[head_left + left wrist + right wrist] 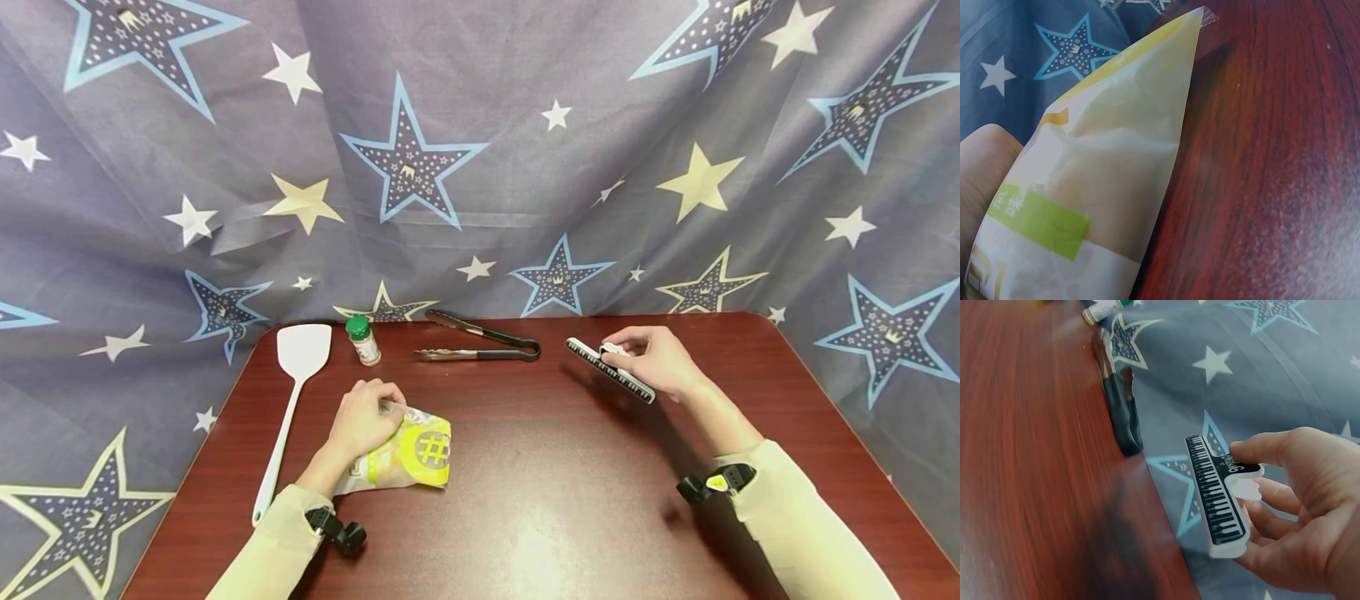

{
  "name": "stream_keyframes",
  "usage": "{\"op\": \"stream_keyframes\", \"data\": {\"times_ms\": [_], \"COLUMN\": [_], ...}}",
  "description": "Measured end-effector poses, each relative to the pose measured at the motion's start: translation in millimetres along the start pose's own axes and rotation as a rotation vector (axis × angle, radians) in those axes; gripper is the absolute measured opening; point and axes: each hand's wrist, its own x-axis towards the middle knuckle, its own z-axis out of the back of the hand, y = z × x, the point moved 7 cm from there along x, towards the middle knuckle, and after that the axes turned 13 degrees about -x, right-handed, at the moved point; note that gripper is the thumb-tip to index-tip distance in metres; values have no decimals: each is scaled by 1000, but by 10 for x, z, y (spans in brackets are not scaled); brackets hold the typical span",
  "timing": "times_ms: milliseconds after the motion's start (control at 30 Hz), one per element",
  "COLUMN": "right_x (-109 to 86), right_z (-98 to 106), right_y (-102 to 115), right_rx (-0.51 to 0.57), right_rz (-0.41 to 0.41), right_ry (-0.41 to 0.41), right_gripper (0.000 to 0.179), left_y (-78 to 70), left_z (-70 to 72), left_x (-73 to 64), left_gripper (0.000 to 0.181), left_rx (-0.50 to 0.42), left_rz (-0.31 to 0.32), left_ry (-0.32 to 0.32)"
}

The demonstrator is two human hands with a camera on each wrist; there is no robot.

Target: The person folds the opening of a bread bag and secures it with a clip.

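In the head view my left hand (366, 423) grips the top of a yellow-and-white snack bag (420, 457) at the left centre of the table. The left wrist view shows the bag's pale side (1116, 175) with a green label, and part of the hand at its left edge. On the right, my right hand (663, 362) pinches a clip (611, 372) printed with piano keys, held above the table. Close up in the right wrist view, the thumb presses the clip's black tab from above, with fingers beneath its white lower handle.
A white spatula (303, 350) lies along the table's left side. Beside its head stands a small jar (365, 343) with a green lid. Black-handled tongs (504, 355) lie spread near the back edge, before a star-patterned curtain (465, 275).
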Motion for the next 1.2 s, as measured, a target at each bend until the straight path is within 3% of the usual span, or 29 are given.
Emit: {"op": "stream_keyframes", "data": {"times_ms": [500,933,1200], "right_x": [104,134,138], "right_z": [-372,-731,-938], "right_y": [398,718,857], "right_rx": [30,77,54], "right_rz": [82,132,153], "right_ry": [-3,45,74], "right_gripper": [25,25,25], "left_y": [32,12,-16], "left_z": [9,6,8], "left_x": [-7,-9,-7], "left_gripper": [6,6,7], "left_rx": [2,-3,-10], "left_rz": [11,3,5], "left_ry": [10,11,11]}}
